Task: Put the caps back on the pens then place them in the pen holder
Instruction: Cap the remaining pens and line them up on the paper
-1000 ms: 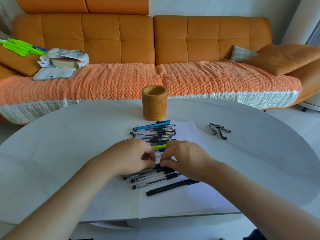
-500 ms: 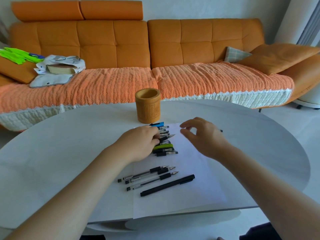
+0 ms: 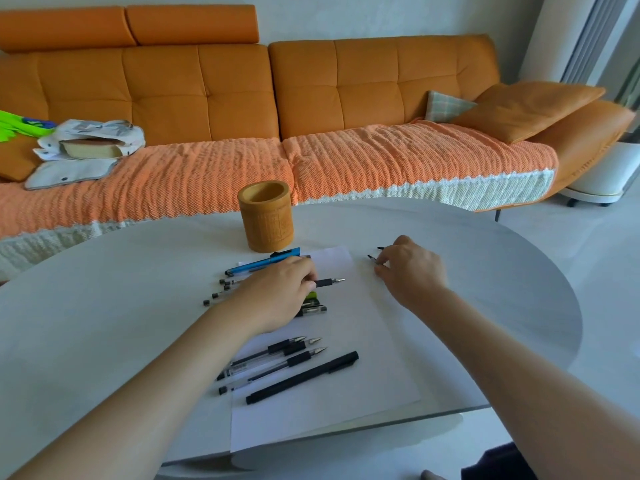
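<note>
A round bamboo pen holder [image 3: 266, 216] stands at the middle of the white table [image 3: 104, 323]. In front of it a row of pens lies on white paper [image 3: 356, 341], with a blue pen [image 3: 263, 263] farthest back and a green one [image 3: 312, 295] half hidden. My left hand [image 3: 277, 296] rests over this row and grips an uncapped black pen [image 3: 329, 282], whose tip points right. My right hand [image 3: 412, 268] is further right, fingers curled down and pinching a black pen cap [image 3: 372, 259]. Three uncapped pens [image 3: 277, 355] and a capped black pen [image 3: 301, 377] lie nearer me.
An orange sofa [image 3: 346, 88] with a knitted throw runs behind the table, with cloth items and a book [image 3: 90, 147] on its left part. The table's rounded edge [image 3: 575, 327] drops off to the right onto a pale floor.
My left hand has taken an uncapped pen from the row. My right hand moved further right and closed down over the loose caps. The camera view shifted right.
</note>
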{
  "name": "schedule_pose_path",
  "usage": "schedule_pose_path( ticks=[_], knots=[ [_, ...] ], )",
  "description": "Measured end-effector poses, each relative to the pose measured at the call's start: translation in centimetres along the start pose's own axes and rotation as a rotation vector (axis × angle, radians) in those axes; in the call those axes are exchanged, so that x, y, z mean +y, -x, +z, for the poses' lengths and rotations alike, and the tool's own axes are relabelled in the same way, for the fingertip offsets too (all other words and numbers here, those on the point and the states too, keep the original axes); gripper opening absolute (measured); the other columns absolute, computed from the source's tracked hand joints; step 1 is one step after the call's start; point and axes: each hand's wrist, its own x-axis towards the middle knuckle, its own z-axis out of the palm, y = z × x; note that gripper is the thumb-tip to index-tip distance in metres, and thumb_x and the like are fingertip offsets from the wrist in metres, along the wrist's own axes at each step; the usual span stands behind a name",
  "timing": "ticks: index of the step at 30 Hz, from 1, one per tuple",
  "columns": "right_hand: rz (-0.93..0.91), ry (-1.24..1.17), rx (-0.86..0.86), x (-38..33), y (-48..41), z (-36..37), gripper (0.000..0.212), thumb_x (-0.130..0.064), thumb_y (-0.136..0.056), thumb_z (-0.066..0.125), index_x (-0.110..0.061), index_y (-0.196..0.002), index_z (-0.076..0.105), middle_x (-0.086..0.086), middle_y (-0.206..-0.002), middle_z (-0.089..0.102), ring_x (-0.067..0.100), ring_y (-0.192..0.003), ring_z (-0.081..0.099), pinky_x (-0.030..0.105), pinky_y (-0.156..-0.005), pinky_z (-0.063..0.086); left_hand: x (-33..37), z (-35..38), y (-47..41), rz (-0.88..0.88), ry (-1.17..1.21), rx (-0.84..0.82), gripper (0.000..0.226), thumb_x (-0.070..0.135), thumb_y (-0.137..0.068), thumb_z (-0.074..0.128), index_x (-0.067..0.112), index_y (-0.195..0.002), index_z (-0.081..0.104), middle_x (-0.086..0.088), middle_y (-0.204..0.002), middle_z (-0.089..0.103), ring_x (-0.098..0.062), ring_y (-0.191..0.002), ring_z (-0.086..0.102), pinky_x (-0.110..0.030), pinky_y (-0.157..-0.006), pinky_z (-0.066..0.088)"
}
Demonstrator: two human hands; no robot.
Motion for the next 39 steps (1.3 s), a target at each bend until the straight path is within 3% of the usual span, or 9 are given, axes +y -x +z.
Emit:
schedule_pose_path(
  ticks=[6,11,14,17,21,24,33,37,39],
  knots=[
    [-0.036,-0.038,0.017,-1.2,0.2,-0.5,0.023,-0.028,-0.096,0.046,-0.028,-0.102,0.068,-0.007,-0.101,0.070,0.020,-0.091,0.063,0.030,-0.070,0.049,-0.9,-0.3,1.0,-0.045,0.035,0.087,0.012,0.033,-0.100,0.042,0.029,-0.106,0.051,0.012,-0.092,0.060,-0.008,-0.078,0.055,-0.029,-0.063,0.044],
    [-0.142,-0.366,-0.011,-3.5,1.4,-1.9,0.016,-0.032,-0.094,0.057,-0.033,-0.108,0.064,-0.020,-0.092,0.065,0.013,-0.074,0.063,0.025,-0.060,0.051,-2.4,-0.9,2.9,-0.082,0.062,0.177,0.014,0.036,-0.099,0.045,0.035,-0.111,0.052,0.015,-0.091,0.062,-0.009,-0.081,0.059,-0.033,-0.069,0.049],
    [-0.189,-0.521,-0.094,-4.7,2.1,-2.3,0.025,-0.032,-0.095,0.057,-0.039,-0.117,0.065,-0.027,-0.082,0.059,0.026,-0.059,0.064,0.022,-0.046,0.048,-3.4,-1.5,3.6,-0.087,0.090,0.213,0.017,0.042,-0.095,0.050,0.039,-0.111,0.057,0.018,-0.100,0.064,-0.009,-0.090,0.060,-0.029,-0.070,0.046],
    [-0.179,-0.590,-0.153,-5.8,2.4,-2.5,0.023,-0.029,-0.096,0.055,-0.042,-0.107,0.070,-0.025,-0.076,0.059,0.036,-0.061,0.064,0.031,-0.047,0.052,-4.1,-1.9,4.0,-0.098,0.077,0.244,0.019,0.044,-0.093,0.055,0.040,-0.111,0.061,0.017,-0.107,0.066,-0.006,-0.093,0.058,-0.024,-0.068,0.040],
    [-0.187,-0.644,-0.186,-6.8,2.6,-2.0,0.023,-0.027,-0.096,0.055,-0.042,-0.101,0.072,-0.019,-0.096,0.066,0.001,-0.060,0.061,0.008,-0.047,0.039,-5.0,-2.1,4.6,-0.104,0.054,0.273,0.019,0.044,-0.092,0.056,0.042,-0.110,0.062,0.019,-0.110,0.067,-0.006,-0.096,0.060,-0.021,-0.068,0.038],
    [-0.205,-0.652,-0.198,-7.6,2.7,-1.9,0.022,-0.027,-0.097,0.055,-0.038,-0.103,0.073,-0.017,-0.101,0.068,-0.015,-0.062,0.055,0.006,-0.052,0.034,-5.3,-2.3,5.0,-0.088,0.039,0.263,0.019,0.044,-0.093,0.055,0.041,-0.110,0.063,0.018,-0.111,0.067,-0.008,-0.093,0.060,-0.026,-0.072,0.045],
    [-0.216,-0.701,-0.200,-9.1,2.9,-1.9,0.022,-0.026,-0.097,0.054,-0.033,-0.106,0.074,-0.016,-0.103,0.068,-0.004,-0.057,0.056,0.007,-0.049,0.039,-6.2,-2.8,5.8,-0.063,0.008,0.255,0.022,0.042,-0.092,0.056,0.042,-0.113,0.063,0.019,-0.112,0.065,-0.007,-0.089,0.058,-0.029,-0.074,0.049],
    [-0.231,-0.671,-0.222,-9.4,3.2,-2.1,0.021,-0.026,-0.098,0.054,-0.034,-0.105,0.073,-0.024,-0.077,0.058,-0.006,-0.057,0.054,0.006,-0.050,0.038,-6.1,-2.8,5.8,-0.053,0.021,0.255,0.021,0.042,-0.092,0.057,0.042,-0.113,0.064,0.019,-0.108,0.065,-0.007,-0.087,0.057,-0.028,-0.072,0.048],
    [-0.243,-0.662,-0.225,-9.6,3.4,-2.0,0.021,-0.027,-0.097,0.054,-0.035,-0.105,0.072,-0.026,-0.078,0.057,-0.005,-0.059,0.055,0.005,-0.052,0.038,-6.0,-2.8,5.8,-0.044,0.032,0.254,0.021,0.041,-0.092,0.058,0.041,-0.112,0.064,0.020,-0.104,0.064,-0.006,-0.084,0.055,-0.026,-0.070,0.046]
  ],
)
